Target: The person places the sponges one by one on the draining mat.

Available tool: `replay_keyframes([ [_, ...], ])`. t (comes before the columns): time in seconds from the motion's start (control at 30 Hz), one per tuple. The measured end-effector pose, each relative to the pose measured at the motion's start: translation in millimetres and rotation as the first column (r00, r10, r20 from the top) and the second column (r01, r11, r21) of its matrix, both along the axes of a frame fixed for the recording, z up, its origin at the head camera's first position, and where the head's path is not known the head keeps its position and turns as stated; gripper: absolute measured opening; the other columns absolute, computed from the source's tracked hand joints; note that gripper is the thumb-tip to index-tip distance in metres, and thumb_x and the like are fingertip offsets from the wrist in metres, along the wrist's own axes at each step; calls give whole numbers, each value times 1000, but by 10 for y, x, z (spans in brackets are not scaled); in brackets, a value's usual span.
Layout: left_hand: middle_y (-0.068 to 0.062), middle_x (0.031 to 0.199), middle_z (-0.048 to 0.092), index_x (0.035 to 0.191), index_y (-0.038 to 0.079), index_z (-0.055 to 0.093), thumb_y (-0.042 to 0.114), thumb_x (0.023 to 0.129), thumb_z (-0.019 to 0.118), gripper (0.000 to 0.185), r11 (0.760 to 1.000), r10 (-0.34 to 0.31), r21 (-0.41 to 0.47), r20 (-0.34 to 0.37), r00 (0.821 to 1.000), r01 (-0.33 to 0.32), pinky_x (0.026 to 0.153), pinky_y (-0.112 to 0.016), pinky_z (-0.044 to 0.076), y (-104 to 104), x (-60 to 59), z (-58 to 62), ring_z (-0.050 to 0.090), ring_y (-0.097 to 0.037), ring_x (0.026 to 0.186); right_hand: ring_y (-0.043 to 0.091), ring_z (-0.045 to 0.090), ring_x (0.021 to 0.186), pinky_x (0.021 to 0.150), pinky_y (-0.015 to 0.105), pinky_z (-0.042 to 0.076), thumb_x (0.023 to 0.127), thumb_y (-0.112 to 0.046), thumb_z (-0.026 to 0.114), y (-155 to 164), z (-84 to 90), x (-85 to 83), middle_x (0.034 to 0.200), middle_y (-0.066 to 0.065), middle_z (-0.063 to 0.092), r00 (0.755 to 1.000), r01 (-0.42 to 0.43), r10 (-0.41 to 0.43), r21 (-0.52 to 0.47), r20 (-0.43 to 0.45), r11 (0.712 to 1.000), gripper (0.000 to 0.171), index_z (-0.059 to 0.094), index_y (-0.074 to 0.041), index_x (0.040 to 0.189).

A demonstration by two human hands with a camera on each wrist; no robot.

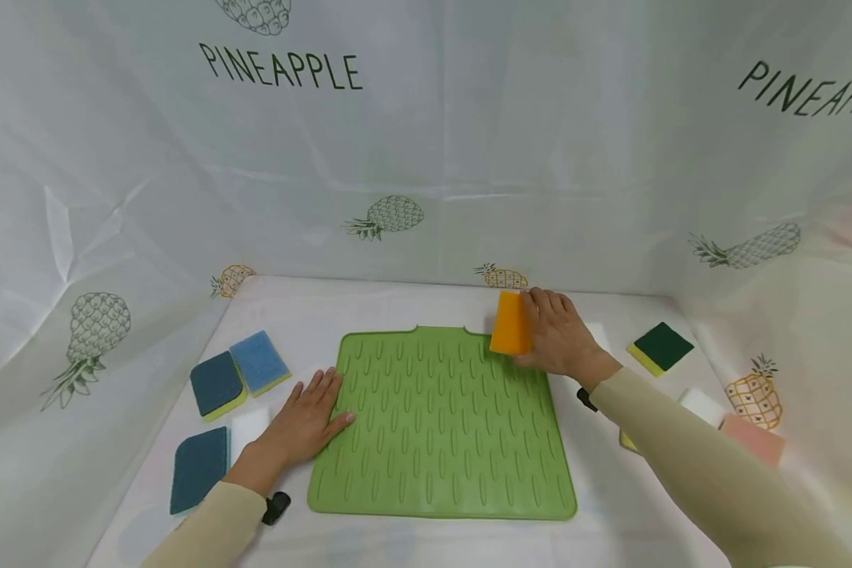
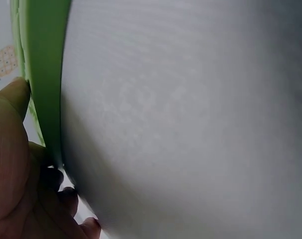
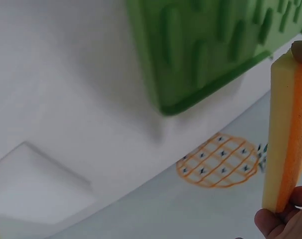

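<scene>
A green ridged mat (image 1: 440,418) lies in the middle of the white-covered table. My right hand (image 1: 559,335) holds an orange sponge (image 1: 510,325) over the mat's far right corner. In the right wrist view, thumb and fingertips grip the sponge (image 3: 285,134) at its two ends, and its pale yellow layer faces the camera. My left hand (image 1: 307,422) rests at the mat's left edge with fingers extended and the thumb on the green surface. The left wrist view has the mat's edge (image 2: 44,74) beside that thumb.
Left of the mat lie a blue sponge (image 1: 260,361), a dark blue one (image 1: 215,383), a teal one (image 1: 199,469) and a white one (image 1: 247,430). A dark green sponge (image 1: 662,347), a pink one (image 1: 752,439) and a white one (image 1: 703,408) lie to the right. Pineapple-printed sheeting (image 1: 539,158) surrounds the table.
</scene>
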State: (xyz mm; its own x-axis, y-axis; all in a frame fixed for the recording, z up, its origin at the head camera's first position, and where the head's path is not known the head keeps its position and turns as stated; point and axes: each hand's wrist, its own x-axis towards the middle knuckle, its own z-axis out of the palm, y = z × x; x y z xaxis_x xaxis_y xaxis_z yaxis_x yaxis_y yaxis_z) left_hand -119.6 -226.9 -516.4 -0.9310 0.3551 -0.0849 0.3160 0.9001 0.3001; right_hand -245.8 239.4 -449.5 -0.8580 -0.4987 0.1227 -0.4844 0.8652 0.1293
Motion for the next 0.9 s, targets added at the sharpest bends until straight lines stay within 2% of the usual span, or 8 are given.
replay_keyframes([
  [0.17, -24, 173, 22, 165, -5, 27, 46, 111, 51, 77, 1000, -8, -9, 5, 1000, 8, 127, -68, 20, -13, 21, 1, 19, -46, 160, 47, 44, 140, 120, 60, 37, 80, -66, 80, -238, -14, 62, 155, 31, 40, 998, -58, 58, 18, -8, 998, 122, 27, 10, 160],
  [0.43, -24, 173, 23, 165, -4, 27, 42, 112, 51, 74, 999, -27, -19, -2, 1000, 26, 126, -68, 21, -32, 20, 11, 20, -46, 160, 41, 47, 138, 118, 56, 39, 80, -67, 72, -639, -60, 102, 152, 26, 45, 990, -142, 142, -5, -20, 990, 112, 36, 6, 156],
  [0.7, -25, 172, 24, 164, -4, 28, 42, 112, 51, 74, 998, -38, -42, -12, 999, 38, 126, -68, 23, -40, 22, -18, 21, -46, 160, 38, 46, 140, 119, 54, 39, 83, -69, 67, -1092, -118, 145, 155, 23, 44, 978, -208, 208, -6, 32, 978, 111, 33, 3, 160],
  [0.9, -25, 172, 24, 164, -4, 28, 42, 112, 51, 73, 999, -42, -33, -1, 999, 42, 125, -69, 22, -20, 28, 39, 21, -46, 160, 36, 45, 144, 121, 52, 38, 86, -68, 65, -1459, -131, 168, 159, 20, 43, 966, -240, 240, -6, 97, 971, 108, 31, 1, 162],
])
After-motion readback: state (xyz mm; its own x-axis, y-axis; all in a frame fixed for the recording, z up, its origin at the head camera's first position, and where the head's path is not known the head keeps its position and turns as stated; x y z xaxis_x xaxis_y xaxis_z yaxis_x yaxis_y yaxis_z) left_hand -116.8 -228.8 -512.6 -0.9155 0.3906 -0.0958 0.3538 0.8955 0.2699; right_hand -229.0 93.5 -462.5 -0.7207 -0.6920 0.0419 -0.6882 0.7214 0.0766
